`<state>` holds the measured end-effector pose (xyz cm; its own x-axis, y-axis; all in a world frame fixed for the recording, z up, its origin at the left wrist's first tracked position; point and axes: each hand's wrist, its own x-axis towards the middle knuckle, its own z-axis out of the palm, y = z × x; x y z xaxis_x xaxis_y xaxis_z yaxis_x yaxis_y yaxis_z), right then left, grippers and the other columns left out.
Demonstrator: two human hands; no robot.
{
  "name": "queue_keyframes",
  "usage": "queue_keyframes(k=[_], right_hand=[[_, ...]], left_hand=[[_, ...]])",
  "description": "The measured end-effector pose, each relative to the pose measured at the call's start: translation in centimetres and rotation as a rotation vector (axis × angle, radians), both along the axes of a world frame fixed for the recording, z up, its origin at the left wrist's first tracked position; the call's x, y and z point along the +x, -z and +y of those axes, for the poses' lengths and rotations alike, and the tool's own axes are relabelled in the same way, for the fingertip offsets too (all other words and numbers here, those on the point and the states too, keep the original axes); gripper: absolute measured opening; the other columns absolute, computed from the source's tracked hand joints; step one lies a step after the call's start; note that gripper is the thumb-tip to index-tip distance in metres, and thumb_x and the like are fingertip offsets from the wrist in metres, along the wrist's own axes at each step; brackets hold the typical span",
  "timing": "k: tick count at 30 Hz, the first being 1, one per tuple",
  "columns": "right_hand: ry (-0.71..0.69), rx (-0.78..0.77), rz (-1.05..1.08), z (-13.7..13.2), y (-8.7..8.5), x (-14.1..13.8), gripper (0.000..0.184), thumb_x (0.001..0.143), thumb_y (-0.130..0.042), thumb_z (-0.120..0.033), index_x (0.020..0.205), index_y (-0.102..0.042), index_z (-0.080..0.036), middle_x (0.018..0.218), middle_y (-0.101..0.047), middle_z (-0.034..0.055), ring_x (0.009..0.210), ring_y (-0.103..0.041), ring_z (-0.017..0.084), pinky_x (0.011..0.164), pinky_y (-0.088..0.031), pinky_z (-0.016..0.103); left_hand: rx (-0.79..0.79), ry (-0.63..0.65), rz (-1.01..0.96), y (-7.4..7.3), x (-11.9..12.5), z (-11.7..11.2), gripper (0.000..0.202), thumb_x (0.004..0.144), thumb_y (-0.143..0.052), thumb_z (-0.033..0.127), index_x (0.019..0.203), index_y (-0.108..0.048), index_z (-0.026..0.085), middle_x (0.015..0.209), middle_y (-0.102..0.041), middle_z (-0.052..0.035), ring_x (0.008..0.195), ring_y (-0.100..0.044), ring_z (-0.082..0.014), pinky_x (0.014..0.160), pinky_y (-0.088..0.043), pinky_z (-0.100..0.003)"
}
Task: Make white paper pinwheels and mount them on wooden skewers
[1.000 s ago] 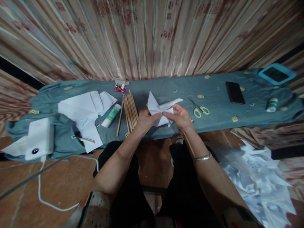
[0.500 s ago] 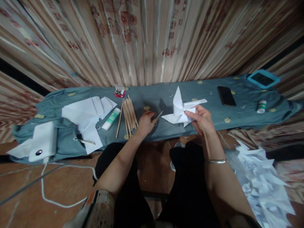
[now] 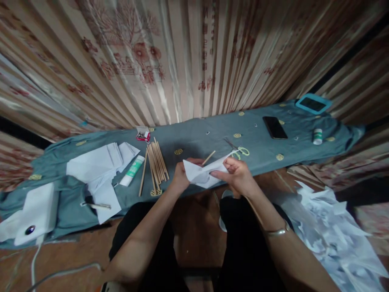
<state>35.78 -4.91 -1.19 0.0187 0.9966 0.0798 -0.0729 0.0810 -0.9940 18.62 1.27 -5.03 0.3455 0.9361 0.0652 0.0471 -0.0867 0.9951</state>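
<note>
A white paper pinwheel (image 3: 201, 175) is between my two hands, tilted over the front edge of the covered table. My right hand (image 3: 240, 175) pinches it, thumb near its middle. My left hand (image 3: 180, 177) is closed around a thin wooden stick (image 3: 209, 157), whose end pokes out behind the paper. Paper hides part of my left fingers and how stick and pinwheel meet. Several more wooden sticks (image 3: 156, 161) lie left of my left hand. Scissors with light green handles (image 3: 243, 151) rest just beyond the pinwheel.
Left on the cloth are a glue stick (image 3: 132, 171), a small red box of metal pins (image 3: 142, 134), white paper sheets (image 3: 91, 164), a pen (image 3: 101, 206) and a corded white device (image 3: 36, 213). Rightward lie a phone (image 3: 275, 127), a blue-framed tablet (image 3: 313, 104) and folded papers (image 3: 331, 227) below.
My right hand has brought the pinwheel left and nearer, against the stick in my left hand. The pinwheel has turned, and the scissors have come into sight behind it.
</note>
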Motion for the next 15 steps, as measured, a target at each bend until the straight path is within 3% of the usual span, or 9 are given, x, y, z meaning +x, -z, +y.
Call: queue_keyframes(k=[4,7,11,15], right_hand=[[0.168,0.222,-0.422,-1.6,-1.0,-0.8,0.011,0.074,-0.072,-0.022,0.084,-0.070,-0.026,0.081,-0.074,-0.0010,0.067,-0.068,0.016,0.059,-0.054,0.026],[0.240,0.447,-0.681,-2.8,-2.1,-1.2,0.018,0.079,-0.063,-0.014,0.090,-0.067,-0.027,0.084,-0.074,0.0009,0.076,-0.070,0.019,0.070,-0.055,0.031],[0.245,0.727,-0.774,-3.7,-3.4,-1.7,0.030,0.082,-0.058,-0.009,0.106,-0.060,-0.026,0.085,-0.074,0.0049,0.080,-0.071,0.021,0.074,-0.053,0.036],[0.245,0.762,-0.807,-3.9,-3.7,-1.6,0.036,0.082,-0.062,-0.013,0.115,-0.056,-0.025,0.091,-0.073,0.0065,0.084,-0.070,0.022,0.078,-0.052,0.038]], left_hand=[[-0.141,0.067,-0.125,-1.4,-0.7,-1.8,0.027,0.064,-0.075,0.039,0.081,-0.077,0.018,0.085,-0.074,-0.0076,0.080,-0.067,-0.0214,0.074,-0.051,-0.030],[-0.145,0.112,-0.236,-2.1,-1.1,-2.6,0.022,0.065,-0.076,0.039,0.080,-0.078,0.022,0.085,-0.074,-0.0061,0.080,-0.067,-0.0204,0.073,-0.051,-0.029],[-0.238,0.135,-0.315,-2.8,-1.2,-2.8,0.020,0.063,-0.079,0.041,0.074,-0.079,0.023,0.077,-0.073,-0.0050,0.070,-0.064,-0.0188,0.065,-0.050,-0.028],[-0.269,0.142,-0.304,-2.9,-1.1,-3.0,0.025,0.062,-0.081,0.043,0.074,-0.078,0.021,0.080,-0.073,-0.0062,0.072,-0.063,-0.0192,0.062,-0.048,-0.027]])
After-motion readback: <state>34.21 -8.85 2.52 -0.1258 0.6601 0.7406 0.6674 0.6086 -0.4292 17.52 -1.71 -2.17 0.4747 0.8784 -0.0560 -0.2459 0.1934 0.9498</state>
